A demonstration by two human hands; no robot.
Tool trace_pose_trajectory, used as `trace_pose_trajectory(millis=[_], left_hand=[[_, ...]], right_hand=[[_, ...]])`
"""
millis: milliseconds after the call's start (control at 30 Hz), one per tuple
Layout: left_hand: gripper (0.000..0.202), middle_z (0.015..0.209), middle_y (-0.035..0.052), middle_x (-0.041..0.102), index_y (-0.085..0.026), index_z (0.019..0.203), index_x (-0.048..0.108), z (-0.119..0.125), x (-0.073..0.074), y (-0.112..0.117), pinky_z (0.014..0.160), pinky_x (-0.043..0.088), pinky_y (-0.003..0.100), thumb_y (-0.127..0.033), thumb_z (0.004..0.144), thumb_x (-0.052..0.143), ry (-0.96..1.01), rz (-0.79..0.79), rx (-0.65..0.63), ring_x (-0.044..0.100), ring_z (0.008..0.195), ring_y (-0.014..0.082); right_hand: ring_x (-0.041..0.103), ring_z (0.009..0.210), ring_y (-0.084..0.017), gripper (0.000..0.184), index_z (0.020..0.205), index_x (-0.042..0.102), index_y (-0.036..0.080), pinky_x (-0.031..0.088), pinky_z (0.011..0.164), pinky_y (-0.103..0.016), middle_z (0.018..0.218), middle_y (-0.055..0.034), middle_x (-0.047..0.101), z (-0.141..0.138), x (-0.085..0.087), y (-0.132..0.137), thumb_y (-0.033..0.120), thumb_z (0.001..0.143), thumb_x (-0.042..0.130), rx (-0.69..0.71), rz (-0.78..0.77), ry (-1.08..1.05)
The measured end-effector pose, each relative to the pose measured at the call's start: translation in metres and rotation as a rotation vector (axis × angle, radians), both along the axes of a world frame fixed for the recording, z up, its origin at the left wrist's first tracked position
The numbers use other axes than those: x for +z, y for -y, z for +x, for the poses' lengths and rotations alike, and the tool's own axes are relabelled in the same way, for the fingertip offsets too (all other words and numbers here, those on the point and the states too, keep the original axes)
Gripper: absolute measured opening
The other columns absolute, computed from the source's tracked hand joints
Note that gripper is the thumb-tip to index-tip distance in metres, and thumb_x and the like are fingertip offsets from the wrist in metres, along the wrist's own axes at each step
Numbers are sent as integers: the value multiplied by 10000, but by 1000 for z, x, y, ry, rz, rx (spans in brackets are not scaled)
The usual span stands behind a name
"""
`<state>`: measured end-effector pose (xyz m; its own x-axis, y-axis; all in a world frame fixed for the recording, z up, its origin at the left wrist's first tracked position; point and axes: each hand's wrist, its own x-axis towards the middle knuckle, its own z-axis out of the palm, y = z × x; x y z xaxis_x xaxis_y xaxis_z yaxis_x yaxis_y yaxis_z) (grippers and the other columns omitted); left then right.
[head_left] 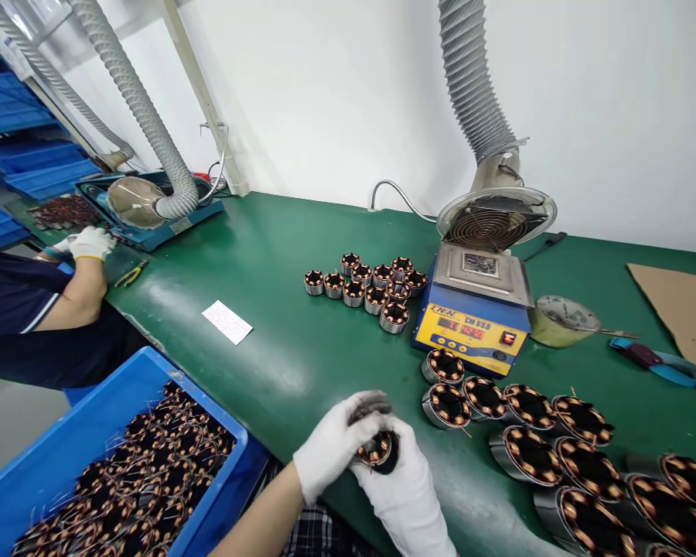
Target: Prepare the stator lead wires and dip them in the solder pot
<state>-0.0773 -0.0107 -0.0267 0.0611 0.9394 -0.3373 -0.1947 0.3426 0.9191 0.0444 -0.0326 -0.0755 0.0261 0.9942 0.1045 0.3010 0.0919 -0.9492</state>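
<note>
A copper-wound motor stator (pixel 376 450) sits between my two gloved hands, just above the front edge of the green table. My left hand (pixel 339 441) is closed over its left and upper side, and the fingertips of this white glove are stained dark. Cupped round the right and lower side is my right hand (pixel 403 483), also gloved in white. The fingers hide much of the stator's body. To the right of my hands stand larger stators in rows, the closest being this one (pixel 446 406). A group of smaller stators (pixel 377 300) is set out farther back.
A blue and yellow solder pot (pixel 469 333) with a lit display stands under a fume hose (pixel 475 85). Beside it sits a small pot (pixel 562 321). A blue bin (pixel 145 363) of stators is at lower left. Another person's gloved hand (pixel 91 244) works near pliers (pixel 131 274).
</note>
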Motion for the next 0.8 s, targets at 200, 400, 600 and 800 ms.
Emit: trace_pose_trajectory(millis=[200, 400, 600, 800], left_hand=[[393, 586, -25, 656, -174, 763, 629, 10, 0, -11, 708, 494, 276, -501, 581, 749, 284, 2, 373, 630, 634, 133], [439, 848, 46, 722, -156, 863, 667, -17, 16, -10, 866, 446, 295, -344, 500, 828, 117, -78, 254, 635, 858, 163], [318, 693, 18, 665, -127, 746, 655, -1, 19, -12, 697, 454, 281, -244, 479, 782, 30, -167, 152, 588, 671, 133], [167, 563, -29, 568, -156, 595, 560, 8, 11, -10, 589, 416, 251, -222, 507, 686, -100, -130, 222, 522, 572, 107]], right_hand=[[613, 712, -241, 234, 806, 517, 238, 497, 651, -366, 812, -87, 657, 0, -5, -2, 316, 655, 677, 27, 301, 206], [630, 763, -251, 307, 873, 495, 233, 511, 660, -377, 892, -99, 659, 1, -12, -1, 371, 677, 686, -5, 383, 288], [642, 724, -223, 207, 894, 476, 225, 534, 614, -342, 866, -84, 658, 3, 3, -3, 347, 771, 589, 0, 490, 374], [645, 734, -223, 210, 881, 462, 232, 537, 620, -337, 869, -81, 654, 4, 7, -4, 337, 770, 606, 38, 442, 361]])
